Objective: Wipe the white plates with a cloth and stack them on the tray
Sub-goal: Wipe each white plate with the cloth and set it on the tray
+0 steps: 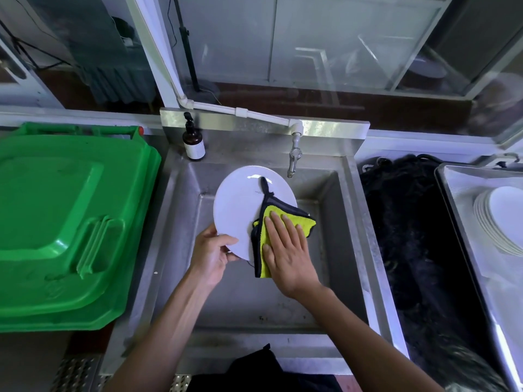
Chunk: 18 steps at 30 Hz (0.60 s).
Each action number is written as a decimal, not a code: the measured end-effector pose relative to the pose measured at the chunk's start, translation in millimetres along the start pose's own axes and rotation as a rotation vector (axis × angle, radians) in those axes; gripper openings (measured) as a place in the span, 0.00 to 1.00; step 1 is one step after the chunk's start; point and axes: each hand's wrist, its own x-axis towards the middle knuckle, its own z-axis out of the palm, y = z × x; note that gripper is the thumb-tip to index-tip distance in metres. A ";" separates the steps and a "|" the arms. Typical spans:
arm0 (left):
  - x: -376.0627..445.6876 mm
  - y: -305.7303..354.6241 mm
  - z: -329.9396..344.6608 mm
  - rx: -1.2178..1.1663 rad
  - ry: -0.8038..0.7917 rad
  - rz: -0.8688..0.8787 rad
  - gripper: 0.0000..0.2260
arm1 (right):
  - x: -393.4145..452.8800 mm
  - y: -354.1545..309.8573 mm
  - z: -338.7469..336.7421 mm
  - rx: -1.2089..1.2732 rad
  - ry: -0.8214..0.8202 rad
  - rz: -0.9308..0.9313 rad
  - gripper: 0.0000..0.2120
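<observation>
A white plate (240,205) is being held tilted above the steel sink (334,222), gripped at its near-left rim by the left hand (210,254), whose thumb and fingers are closed over the edge. A yellow cloth (278,230) with dark edging is being pressed flat against the plate's right side by the right hand (285,250), which is lying open with fingers spread rather than curled around anything. Because the plate is being supported at one edge only, it is judged that a hard push from the cloth could be twisting it out of that grip, and a drop into the sink could be chipping or breaking it. The tap (294,159) is hanging just beyond the far rim, so a knock is being risked if the plate is swung upward. The stack of plates (498,222) is resting on the tray (452,199) well to the right, and a careless placement there could be sending the pile sliding.
</observation>
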 end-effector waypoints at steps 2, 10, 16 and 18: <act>0.8 0.3 -4.4 0.032 -0.004 -0.004 0.19 | 4.1 9.2 -2.3 -0.016 -0.015 0.027 0.27; 7.6 10.5 -16.4 0.132 -0.100 -0.023 0.17 | 21.7 24.7 -18.2 -0.049 0.008 0.014 0.26; 7.3 20.0 -23.7 0.264 -0.239 -0.131 0.19 | 43.1 32.0 -38.7 -0.122 0.012 -0.069 0.25; 6.3 19.2 -22.7 0.278 -0.287 -0.167 0.17 | 45.5 29.1 -42.4 -0.130 -0.001 -0.132 0.26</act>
